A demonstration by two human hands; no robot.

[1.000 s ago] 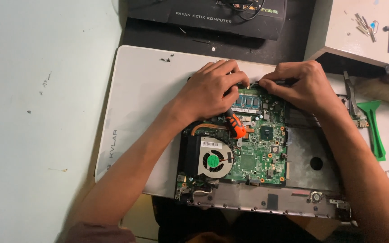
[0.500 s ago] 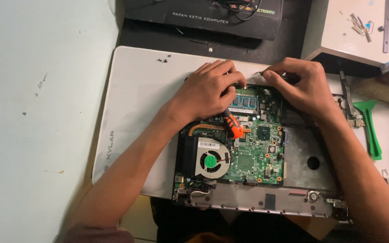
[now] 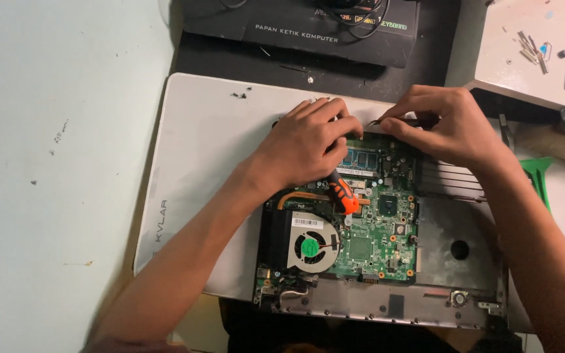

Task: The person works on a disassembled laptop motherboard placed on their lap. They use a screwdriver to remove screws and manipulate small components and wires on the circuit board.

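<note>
An opened laptop base lies on a white mat [image 3: 197,163], its green motherboard [image 3: 374,235] and round cooling fan [image 3: 308,247] bare. My left hand [image 3: 305,147] rests over the board's upper left, closed around a screwdriver whose orange and black handle [image 3: 342,195] sticks out below the palm. My right hand [image 3: 446,124] is at the board's top edge, its fingertips pinching a small thin part I cannot make out. The two hands nearly touch above the memory module [image 3: 363,159].
A black keyboard box [image 3: 308,29] lies at the far edge. At the upper right, a pale board [image 3: 524,65] carries several loose screws and a metal strip. A green plastic pry tool [image 3: 541,180] lies right of the laptop. The grey laptop frame [image 3: 387,304] runs along the near edge.
Both hands have stayed at the board's top edge with only small finger shifts. The view has drifted slightly, with the scene sliding a little to the left.
</note>
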